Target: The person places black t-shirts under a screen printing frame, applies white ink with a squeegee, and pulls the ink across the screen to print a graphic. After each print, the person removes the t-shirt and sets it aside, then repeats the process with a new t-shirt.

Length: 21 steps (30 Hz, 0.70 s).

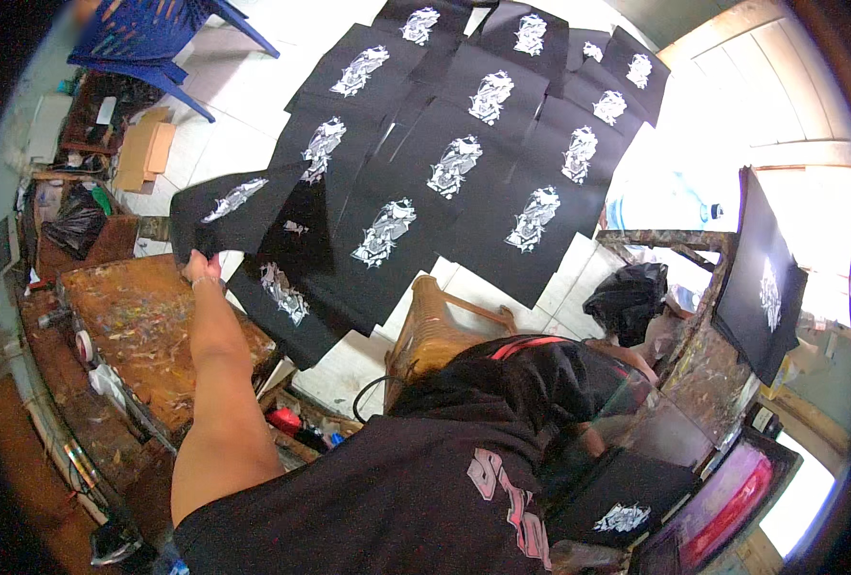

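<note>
My left arm reaches forward, and my left hand (202, 266) is closed on the near corner of a black printed panel (195, 213), which looks like cloth. The panel bears a white and grey print, and its held edge is lifted. It hangs over other black panels (483, 220) with the same print, spread overlapping across the white floor tiles. Dark shade or a fold hides part of the print beneath it. My right hand does not show.
A paint-stained wooden board (138, 335) stands beside my left arm. Ahead left is a blue plastic chair (147, 38). Before me, a person in black (540, 383) is by a brown chair (425, 316). More black panels (756, 278) and a purple-red framed screen (732, 508) are at right.
</note>
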{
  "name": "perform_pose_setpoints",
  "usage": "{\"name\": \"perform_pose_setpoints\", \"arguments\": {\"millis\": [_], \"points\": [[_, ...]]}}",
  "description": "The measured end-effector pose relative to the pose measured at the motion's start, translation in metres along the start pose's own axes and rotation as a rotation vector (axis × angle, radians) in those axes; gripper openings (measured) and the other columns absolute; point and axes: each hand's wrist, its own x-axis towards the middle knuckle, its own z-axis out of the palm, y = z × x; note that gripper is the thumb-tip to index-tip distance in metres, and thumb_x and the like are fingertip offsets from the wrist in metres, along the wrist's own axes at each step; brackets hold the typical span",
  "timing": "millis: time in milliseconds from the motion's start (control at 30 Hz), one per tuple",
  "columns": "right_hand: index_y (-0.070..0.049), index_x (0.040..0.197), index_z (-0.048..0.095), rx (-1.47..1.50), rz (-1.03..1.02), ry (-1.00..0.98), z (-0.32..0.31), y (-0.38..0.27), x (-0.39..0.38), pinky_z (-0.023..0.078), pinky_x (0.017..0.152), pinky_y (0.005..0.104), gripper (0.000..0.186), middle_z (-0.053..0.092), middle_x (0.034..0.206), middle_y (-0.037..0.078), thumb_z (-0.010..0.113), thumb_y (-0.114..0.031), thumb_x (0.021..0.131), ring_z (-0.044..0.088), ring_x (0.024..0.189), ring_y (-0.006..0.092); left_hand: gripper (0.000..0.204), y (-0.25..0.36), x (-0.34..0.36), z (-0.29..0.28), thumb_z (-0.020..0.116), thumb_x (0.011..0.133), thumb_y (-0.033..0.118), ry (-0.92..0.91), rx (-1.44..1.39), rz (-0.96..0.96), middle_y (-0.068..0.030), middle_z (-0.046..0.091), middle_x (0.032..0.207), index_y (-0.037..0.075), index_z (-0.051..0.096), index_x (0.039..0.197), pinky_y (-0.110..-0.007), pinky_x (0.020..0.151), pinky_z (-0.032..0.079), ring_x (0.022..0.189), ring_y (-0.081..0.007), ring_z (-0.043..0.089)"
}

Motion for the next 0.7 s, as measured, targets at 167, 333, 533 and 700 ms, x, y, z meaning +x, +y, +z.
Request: {"name": "perform_pose_setpoints", "arguments": {"millis": [167, 333, 533, 700], "points": [[-0.001, 0.146, 0.054, 0.005, 0.020, -0.011, -0.002, -0.006, -0.001, 0.044, 0.110, 0.0435, 0.050, 0.056, 0.147, 0.020, 0.056, -0.027, 0.103, 0.055, 0.132, 0.0343, 0.053, -0.023, -0.020, -0.107, 0.054, 0.106, 0.032, 0.221, 0.419, -0.149, -0.0135, 0.052, 0.151, 0.002, 0.046, 0.149, -0.054, 0.106, 0.047, 0.132, -0.0330, 0.054], [-0.001, 0.147, 0.054, -0.003, 0.025, 0.016, -0.029, 0.007, -0.016, 0.045, 0.111, 0.0431, 0.050, 0.055, 0.149, 0.019, 0.057, -0.026, 0.104, 0.055, 0.133, 0.0332, 0.040, -0.031, -0.055, -0.112, 0.063, 0.099, 0.030, -0.125, 2.235, -0.184, -0.0171, 0.072, 0.126, -0.002, 0.069, 0.122, -0.049, 0.092, 0.058, 0.110, -0.0363, 0.072], [-0.003, 0.149, 0.053, 0.047, 0.010, -0.013, -0.005, 0.018, -0.017, 0.045, 0.111, 0.0426, 0.051, 0.054, 0.150, 0.017, 0.057, -0.026, 0.104, 0.055, 0.134, 0.0317, 0.035, -0.107, -0.064, 0.010, 0.055, 0.099, 0.024, 0.056, 1.851, 0.412, -0.0231, 0.072, 0.113, -0.005, 0.069, 0.112, -0.046, 0.086, 0.059, 0.105, -0.0339, 0.073], [-0.003, 0.150, 0.052, 0.073, 0.084, 0.139, -0.075, 0.100, -0.107, 0.045, 0.111, 0.0423, 0.051, 0.054, 0.152, 0.016, 0.058, -0.026, 0.104, 0.054, 0.135, 0.0306, 0.029, -0.195, -0.397, 0.235, 0.067, 0.100, 0.014, -0.801, 0.946, 0.631, -0.0123, 0.070, 0.114, -0.001, 0.063, 0.125, -0.032, 0.089, 0.055, 0.104, -0.0189, 0.069]]}}
